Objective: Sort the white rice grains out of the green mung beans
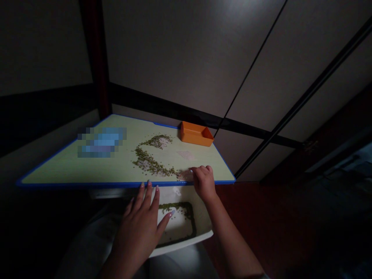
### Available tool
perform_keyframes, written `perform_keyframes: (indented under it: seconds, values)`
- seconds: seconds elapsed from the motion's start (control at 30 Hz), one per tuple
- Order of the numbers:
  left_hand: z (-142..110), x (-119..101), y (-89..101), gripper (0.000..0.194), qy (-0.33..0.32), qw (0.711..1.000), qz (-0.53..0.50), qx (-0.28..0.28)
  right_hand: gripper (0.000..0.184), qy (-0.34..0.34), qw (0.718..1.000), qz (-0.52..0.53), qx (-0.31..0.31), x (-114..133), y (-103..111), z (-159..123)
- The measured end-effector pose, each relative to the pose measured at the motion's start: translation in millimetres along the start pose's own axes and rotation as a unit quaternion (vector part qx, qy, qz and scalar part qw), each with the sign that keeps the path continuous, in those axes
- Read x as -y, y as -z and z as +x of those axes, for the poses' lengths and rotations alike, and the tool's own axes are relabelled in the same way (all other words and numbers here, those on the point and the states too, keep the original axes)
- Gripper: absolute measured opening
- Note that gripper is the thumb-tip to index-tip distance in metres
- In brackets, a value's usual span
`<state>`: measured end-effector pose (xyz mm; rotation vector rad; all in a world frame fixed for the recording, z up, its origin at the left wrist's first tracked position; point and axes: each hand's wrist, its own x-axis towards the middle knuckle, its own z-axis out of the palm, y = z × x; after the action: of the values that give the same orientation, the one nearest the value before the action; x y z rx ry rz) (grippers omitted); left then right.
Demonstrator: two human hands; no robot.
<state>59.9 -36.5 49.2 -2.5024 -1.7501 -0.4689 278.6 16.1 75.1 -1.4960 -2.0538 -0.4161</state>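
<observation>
My left hand (141,221), fingers spread, reaches over the white bin (186,241) with its fingertips at the table's near edge. Nothing is in it. My right hand (203,182) is curled at the near edge, its fingertips on the tabletop by a few pale grains (186,175). Whether anything sits between those fingers is hidden. Small green beans (149,162), mixed in places with pale grains, lie in a curved band left of my right hand. A thin patch of pale grains (185,155) lies beyond it. More green beans (190,217) line the bin's bottom edges.
An orange open box (195,136) stands at the table's far right corner. A blurred blue item (102,141) lies on the left of the pale table (72,170), which has a blue rim. Cabinet panels (180,58) rise close behind it. The red floor (241,209) shows at right.
</observation>
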Motion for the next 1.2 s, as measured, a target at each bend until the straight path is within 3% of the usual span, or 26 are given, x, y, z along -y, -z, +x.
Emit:
perform_keyframes:
  seconds: [0.9,1.2]
  values:
    - [2,8,-8.0,0.067,-0.027,0.998,0.045,-0.041,0.018,-0.018,1.000,-0.013,0.002,0,-7,2]
    - [1,20,-24.1,0.069,-0.063,0.992,0.041,-0.101,0.017,0.004,1.000,0.002,0.019,3,-12,5]
